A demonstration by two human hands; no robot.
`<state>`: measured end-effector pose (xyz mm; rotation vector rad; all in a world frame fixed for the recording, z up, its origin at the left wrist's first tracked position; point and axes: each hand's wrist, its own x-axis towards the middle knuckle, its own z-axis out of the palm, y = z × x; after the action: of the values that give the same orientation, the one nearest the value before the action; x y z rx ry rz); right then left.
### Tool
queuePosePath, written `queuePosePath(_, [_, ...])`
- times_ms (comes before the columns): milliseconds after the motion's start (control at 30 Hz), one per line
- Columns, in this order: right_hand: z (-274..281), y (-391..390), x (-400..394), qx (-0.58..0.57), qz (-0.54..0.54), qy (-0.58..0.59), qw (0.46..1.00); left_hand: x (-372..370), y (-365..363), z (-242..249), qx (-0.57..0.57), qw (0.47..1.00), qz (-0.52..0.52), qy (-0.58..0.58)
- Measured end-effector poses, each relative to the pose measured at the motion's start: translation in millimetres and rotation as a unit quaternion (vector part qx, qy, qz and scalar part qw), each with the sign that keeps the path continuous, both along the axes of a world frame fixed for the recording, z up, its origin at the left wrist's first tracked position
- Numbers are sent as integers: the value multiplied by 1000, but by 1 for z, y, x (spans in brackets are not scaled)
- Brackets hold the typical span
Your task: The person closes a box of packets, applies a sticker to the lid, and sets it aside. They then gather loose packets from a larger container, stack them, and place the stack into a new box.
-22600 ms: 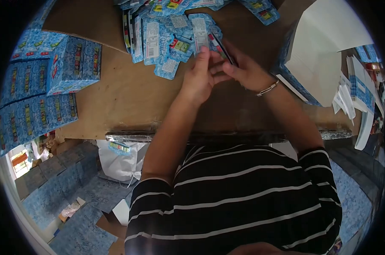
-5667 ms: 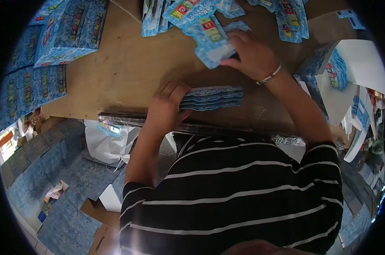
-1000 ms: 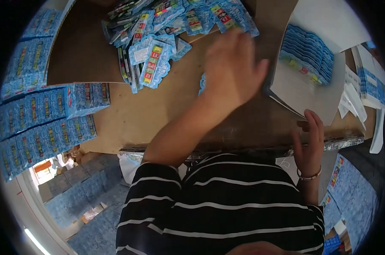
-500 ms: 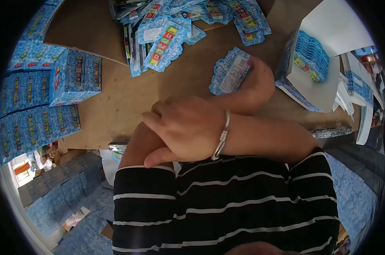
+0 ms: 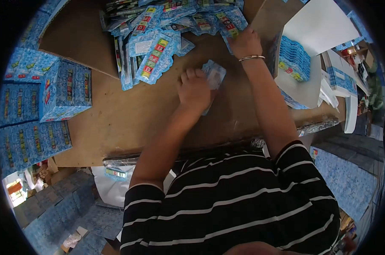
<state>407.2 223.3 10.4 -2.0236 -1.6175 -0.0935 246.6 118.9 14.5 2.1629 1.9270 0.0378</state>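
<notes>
My left hand is low over the brown tabletop, palm down, with its fingertips apart. Its right edge overlaps a blue card-like packet, blurred and partly hidden by the hand. Farther right, my right hand, with a bracelet at the wrist, closes on the edge of a blue packet at the right side of the heap. More scallop-edged blue packets with colored strips lie loosely piled at the top centre, spilling from a brown carton.
The brown carton's flap stands at the upper left. Stacked blue printed boxes line the left side. On the right, an open white-lined box holds a row of blue packets. Flattened boxes lie beyond it.
My crossed arms have come apart. My left hand has shifted left from the packet's upper right edge, and the packet has turned. My right hand has moved up and right to the heap and closed on a packet.
</notes>
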Motion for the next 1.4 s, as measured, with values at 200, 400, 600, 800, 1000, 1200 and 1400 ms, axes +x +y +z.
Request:
queuePosePath(200, [-21,10,11,-47,-61,64,995,-53,7,8,1,985,88,-152])
queuePosePath(400, [-13,-31,4,-45,24,193,980,-51,13,10,96,965,98,-223])
queuePosePath(600, [12,-102,9,-98,116,192,969,-43,11,11,148,969,34,-194])
queuePosePath(800, [24,-142,17,-103,221,160,957,-51,-18,17,188,936,-222,-196])
queuePosePath(1000, [12,-155,22,-80,282,124,948,-66,-44,23,157,964,-150,-156])
queuePosePath(1200, [10,-154,27,-99,334,133,928,-52,-41,42,235,913,-288,-166])
queuePosePath(1400, [17,-155,26,-132,322,161,923,-45,-38,23,190,929,-262,-181])
